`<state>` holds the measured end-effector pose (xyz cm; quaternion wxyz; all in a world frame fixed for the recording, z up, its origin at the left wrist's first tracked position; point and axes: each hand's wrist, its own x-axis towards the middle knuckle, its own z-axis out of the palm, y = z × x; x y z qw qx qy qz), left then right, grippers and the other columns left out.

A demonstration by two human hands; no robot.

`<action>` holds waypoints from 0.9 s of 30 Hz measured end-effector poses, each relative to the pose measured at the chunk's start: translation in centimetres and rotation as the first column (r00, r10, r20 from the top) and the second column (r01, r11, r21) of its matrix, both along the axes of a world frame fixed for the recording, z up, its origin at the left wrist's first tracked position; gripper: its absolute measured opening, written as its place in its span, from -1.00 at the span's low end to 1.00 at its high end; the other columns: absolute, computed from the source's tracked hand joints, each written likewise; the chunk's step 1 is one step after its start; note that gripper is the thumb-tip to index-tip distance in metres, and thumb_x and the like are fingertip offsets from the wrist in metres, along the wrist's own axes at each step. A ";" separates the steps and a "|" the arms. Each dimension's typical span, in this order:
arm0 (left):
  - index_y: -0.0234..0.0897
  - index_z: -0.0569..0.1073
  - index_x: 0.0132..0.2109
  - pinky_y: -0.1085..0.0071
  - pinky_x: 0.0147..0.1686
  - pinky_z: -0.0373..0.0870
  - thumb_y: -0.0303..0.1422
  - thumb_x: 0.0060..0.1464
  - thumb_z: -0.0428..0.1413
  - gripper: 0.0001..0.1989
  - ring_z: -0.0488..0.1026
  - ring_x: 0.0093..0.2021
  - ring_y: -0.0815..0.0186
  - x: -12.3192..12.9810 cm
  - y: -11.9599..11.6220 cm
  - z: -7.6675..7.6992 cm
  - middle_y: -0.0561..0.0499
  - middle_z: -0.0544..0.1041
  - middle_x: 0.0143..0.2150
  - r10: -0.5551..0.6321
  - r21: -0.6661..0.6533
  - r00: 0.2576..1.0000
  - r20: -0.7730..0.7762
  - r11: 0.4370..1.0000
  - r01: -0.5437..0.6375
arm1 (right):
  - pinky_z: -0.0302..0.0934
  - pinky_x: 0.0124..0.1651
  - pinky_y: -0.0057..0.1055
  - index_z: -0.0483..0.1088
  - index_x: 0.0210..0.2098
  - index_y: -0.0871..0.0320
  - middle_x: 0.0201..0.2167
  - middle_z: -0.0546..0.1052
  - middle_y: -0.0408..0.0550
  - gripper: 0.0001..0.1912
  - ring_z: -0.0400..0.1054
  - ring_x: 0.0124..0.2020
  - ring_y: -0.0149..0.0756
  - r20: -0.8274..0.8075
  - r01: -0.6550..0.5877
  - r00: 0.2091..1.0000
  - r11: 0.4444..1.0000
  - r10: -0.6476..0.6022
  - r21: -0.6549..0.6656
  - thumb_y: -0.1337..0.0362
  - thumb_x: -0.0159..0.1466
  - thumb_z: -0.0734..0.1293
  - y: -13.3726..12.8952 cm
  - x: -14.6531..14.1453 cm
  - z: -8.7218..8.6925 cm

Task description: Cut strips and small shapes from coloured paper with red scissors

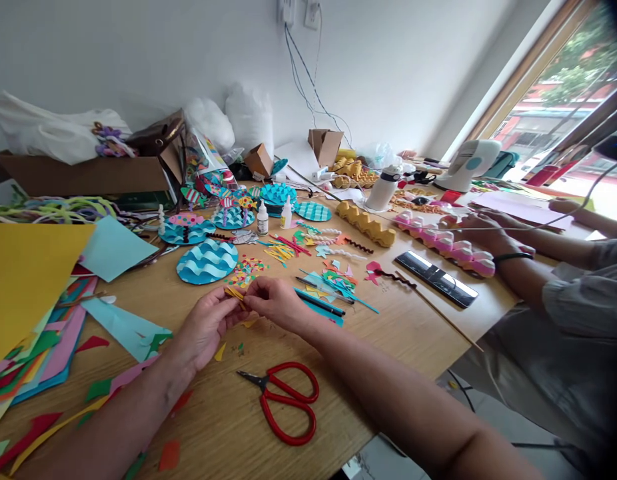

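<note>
My left hand (pixel 211 320) and my right hand (pixel 271 301) meet over the middle of the wooden table. Between their fingertips they pinch small yellow paper strips (pixel 234 293); how many strips there are is hard to tell. Red-handled scissors (pixel 288 400) lie on the wood just below my right hand, blades pointing left. A heap of tiny coloured paper dots (pixel 249 268) sits right behind my hands. Black pens (pixel 321 301) rest on a blue sheet to the right. Small scraps of yellow and green paper lie under my wrists.
Coloured paper sheets (pixel 36 287) pile up at the left. Blue wavy paper discs (pixel 207 261), glue bottles (pixel 262 219) and a white water bottle (pixel 384 188) stand behind. At the right, a co-worker's hands (pixel 481 233) reach over a pink egg-carton strip (pixel 443 243), near a phone (pixel 437 278).
</note>
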<state>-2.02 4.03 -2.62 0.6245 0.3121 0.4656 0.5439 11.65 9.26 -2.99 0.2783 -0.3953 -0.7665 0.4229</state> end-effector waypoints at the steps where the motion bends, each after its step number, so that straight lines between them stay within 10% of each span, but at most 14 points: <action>1: -0.34 0.51 -0.32 0.52 -0.34 0.42 -0.50 -0.17 0.20 -0.84 0.46 -0.39 0.41 0.0 0.0 0.0 0.01 0.56 -0.36 -0.003 0.009 1.000 0.010 1.000 0.003 | -0.02 -0.54 -0.61 0.34 -0.48 0.22 -0.62 0.32 -0.26 -0.96 0.16 -0.57 -0.54 0.009 0.019 1.000 1.000 -0.019 0.012 0.37 0.08 0.28 -0.1 0.0 0.1; 10: -0.32 0.48 -0.35 0.49 -0.30 0.45 -0.44 -0.11 0.21 -0.90 0.49 -0.38 0.40 -0.1 0.2 -0.5 0.02 0.56 -0.38 0.006 0.008 0.994 0.105 1.000 -0.007 | 0.00 -0.49 -0.60 0.32 -0.46 0.21 -0.56 0.32 -0.23 -0.90 0.15 -0.53 -0.51 0.060 0.039 0.997 0.980 -0.051 0.195 0.31 0.14 0.27 -0.5 0.0 0.2; 17: -0.30 0.46 -0.32 0.49 -0.34 0.45 -0.49 -0.10 0.18 -0.88 0.52 -0.35 0.35 -0.1 0.2 -0.4 0.01 0.58 -0.39 0.022 -0.011 0.990 0.137 1.000 -0.021 | 0.09 -0.36 -0.53 0.35 -0.31 0.18 -0.31 0.37 -0.08 -0.85 0.26 -0.35 -0.41 0.248 -0.041 0.963 0.844 -0.110 0.534 0.22 0.18 0.24 -1.4 0.0 0.3; 27: -0.34 0.45 -0.38 0.51 -0.42 0.45 -0.62 0.07 -0.05 -0.78 0.49 -0.47 0.42 0.5 -0.1 0.5 0.00 0.56 -0.45 0.101 -0.067 0.961 0.257 0.994 -0.086 | 0.14 -0.32 -0.49 0.34 0.00 0.10 -0.27 0.42 -0.04 -0.67 0.32 -0.29 -0.33 0.363 -0.110 0.923 0.823 -0.123 0.558 0.23 0.26 0.17 -2.0 -0.1 0.6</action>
